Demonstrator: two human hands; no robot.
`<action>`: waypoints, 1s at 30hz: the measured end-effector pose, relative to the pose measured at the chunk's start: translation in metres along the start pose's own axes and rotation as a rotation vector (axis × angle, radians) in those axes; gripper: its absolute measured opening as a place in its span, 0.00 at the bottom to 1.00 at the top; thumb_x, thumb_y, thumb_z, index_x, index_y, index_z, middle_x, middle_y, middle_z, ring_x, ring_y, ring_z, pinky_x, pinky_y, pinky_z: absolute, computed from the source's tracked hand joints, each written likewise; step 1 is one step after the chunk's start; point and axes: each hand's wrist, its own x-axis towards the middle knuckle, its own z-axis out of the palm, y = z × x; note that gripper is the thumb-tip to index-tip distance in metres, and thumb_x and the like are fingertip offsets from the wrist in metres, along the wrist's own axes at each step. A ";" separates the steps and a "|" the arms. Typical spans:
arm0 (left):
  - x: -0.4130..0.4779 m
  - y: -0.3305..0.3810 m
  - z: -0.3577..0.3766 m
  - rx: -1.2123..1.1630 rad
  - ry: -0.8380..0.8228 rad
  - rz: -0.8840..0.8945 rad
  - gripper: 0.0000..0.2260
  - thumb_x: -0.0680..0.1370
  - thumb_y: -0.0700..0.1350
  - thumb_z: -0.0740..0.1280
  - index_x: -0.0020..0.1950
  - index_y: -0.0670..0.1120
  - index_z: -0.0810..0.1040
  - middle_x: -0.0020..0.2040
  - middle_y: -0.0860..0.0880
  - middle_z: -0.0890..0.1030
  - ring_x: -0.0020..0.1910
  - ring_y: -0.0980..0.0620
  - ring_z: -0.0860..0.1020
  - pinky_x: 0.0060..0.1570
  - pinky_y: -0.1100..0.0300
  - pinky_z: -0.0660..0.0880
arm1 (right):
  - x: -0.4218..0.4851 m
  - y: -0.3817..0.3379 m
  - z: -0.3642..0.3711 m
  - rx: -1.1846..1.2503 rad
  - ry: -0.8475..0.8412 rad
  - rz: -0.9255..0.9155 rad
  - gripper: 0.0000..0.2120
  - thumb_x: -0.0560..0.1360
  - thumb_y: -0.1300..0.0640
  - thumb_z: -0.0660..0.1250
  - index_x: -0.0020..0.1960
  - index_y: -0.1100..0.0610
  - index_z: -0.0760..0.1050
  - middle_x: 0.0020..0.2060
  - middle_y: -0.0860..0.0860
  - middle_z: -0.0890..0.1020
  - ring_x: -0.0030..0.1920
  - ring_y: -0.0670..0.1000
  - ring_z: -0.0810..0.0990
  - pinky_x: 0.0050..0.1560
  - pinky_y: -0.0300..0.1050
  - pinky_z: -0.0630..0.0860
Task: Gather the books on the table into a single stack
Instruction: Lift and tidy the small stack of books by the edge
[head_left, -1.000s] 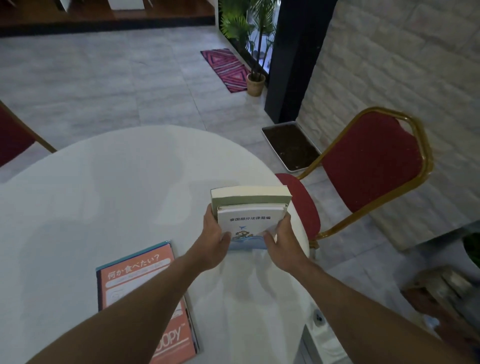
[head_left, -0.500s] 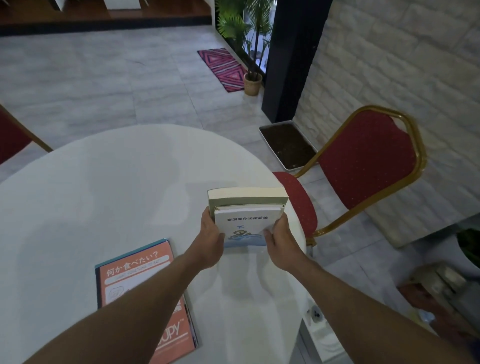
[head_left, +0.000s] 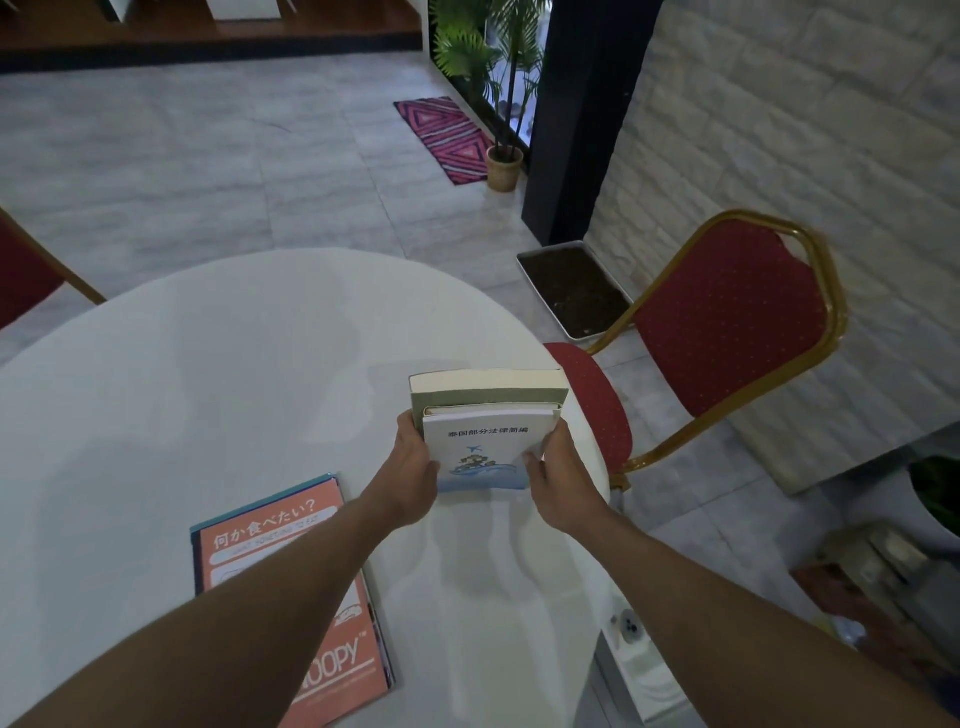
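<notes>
Left hand (head_left: 415, 467) and right hand (head_left: 558, 480) clamp a two-book pile from either side, fingers curled round its edges; white book (head_left: 480, 449) lies on top of thicker green book (head_left: 485, 392), pile near the right rim of the white round table (head_left: 208, 389); both forearms reach forward, left one crossing an orange book (head_left: 291, 587) lying flat near the front, well apart; red chair (head_left: 727, 322) beyond the table edge; soil tray (head_left: 574, 291), potted plant (head_left: 504, 161) and pink rug (head_left: 447, 137) farther off.

Smooth, matt white surface (head_left: 234, 389); glossy paper cover on the orange book (head_left: 291, 551); red cloth chair (head_left: 727, 317) in brassy metal frame.
</notes>
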 end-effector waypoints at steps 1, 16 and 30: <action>0.000 0.000 -0.001 -0.010 0.008 -0.004 0.29 0.76 0.27 0.59 0.75 0.43 0.55 0.69 0.47 0.60 0.67 0.52 0.64 0.67 0.52 0.72 | 0.000 -0.001 -0.001 -0.012 -0.008 -0.008 0.25 0.80 0.64 0.62 0.73 0.53 0.57 0.64 0.47 0.71 0.66 0.46 0.70 0.68 0.44 0.72; -0.010 -0.002 0.003 -0.071 0.018 -0.030 0.29 0.77 0.29 0.60 0.74 0.45 0.55 0.64 0.53 0.63 0.64 0.53 0.68 0.62 0.58 0.74 | -0.008 0.008 0.005 -0.066 0.021 -0.057 0.23 0.80 0.60 0.63 0.71 0.49 0.58 0.65 0.49 0.73 0.68 0.50 0.72 0.67 0.52 0.76; -0.016 -0.005 0.001 -0.081 0.024 -0.061 0.26 0.78 0.31 0.61 0.72 0.46 0.58 0.63 0.50 0.68 0.60 0.55 0.69 0.55 0.67 0.72 | -0.014 0.012 0.010 -0.073 0.023 -0.045 0.12 0.81 0.62 0.60 0.65 0.60 0.65 0.61 0.56 0.74 0.62 0.53 0.75 0.59 0.39 0.74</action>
